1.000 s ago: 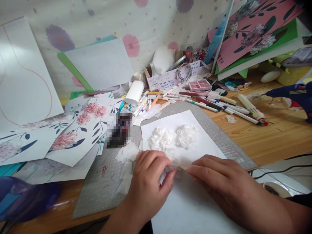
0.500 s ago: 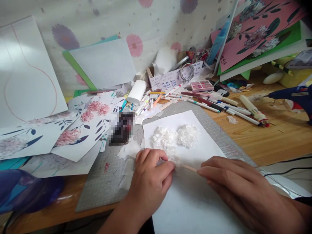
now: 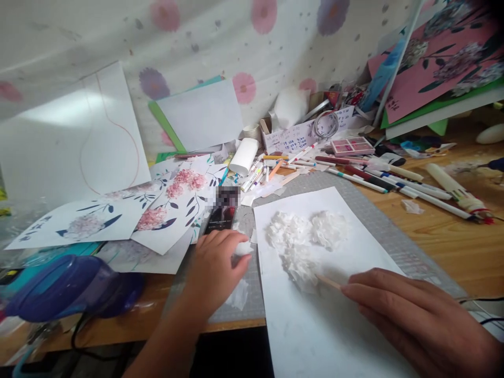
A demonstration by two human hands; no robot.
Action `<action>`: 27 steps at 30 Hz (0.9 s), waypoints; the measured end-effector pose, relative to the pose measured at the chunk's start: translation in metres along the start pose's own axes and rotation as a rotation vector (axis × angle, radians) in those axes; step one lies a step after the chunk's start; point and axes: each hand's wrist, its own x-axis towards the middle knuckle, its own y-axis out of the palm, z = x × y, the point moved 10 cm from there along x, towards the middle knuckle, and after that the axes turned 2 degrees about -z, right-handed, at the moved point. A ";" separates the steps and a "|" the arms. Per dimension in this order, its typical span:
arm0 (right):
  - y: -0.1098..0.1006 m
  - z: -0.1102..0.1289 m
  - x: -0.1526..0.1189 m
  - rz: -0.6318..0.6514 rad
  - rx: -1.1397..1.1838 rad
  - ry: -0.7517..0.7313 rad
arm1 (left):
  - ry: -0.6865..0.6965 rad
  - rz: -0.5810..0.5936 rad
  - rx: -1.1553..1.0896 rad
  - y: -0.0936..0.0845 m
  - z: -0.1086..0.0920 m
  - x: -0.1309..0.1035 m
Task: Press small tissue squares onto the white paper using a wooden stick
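Observation:
A thin wooden stick is pinched in my right hand, its tip touching the lowest of three crumpled white tissue flowers. The other two flowers, one on the left and one on the right, sit just above it on a white paper sheet. Left of the sheet, my left hand bends its thumb and forefinger around a white tissue scrap over the cutting mat. More thin tissue pieces lie below that hand. Its other fingertips are hidden.
A phone lies beyond my left hand. Flower pictures and a purple-blue object are at the left. Markers spread across the back of the grey cutting mat and the wooden table, with a pink palette behind.
My left hand has moved left from the lowest tissue flower to the scraps on the mat, uncovering the flower. The right hand still holds the stick there. The view has turned left.

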 end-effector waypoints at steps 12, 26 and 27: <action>0.003 0.001 -0.002 0.024 -0.038 -0.042 | 0.180 0.149 0.067 0.022 -0.026 0.026; -0.001 0.001 -0.004 -0.048 -0.009 -0.002 | 0.364 0.053 0.157 0.027 -0.031 0.033; -0.002 0.001 -0.003 -0.048 -0.005 0.010 | 0.356 0.050 0.150 0.025 -0.032 0.033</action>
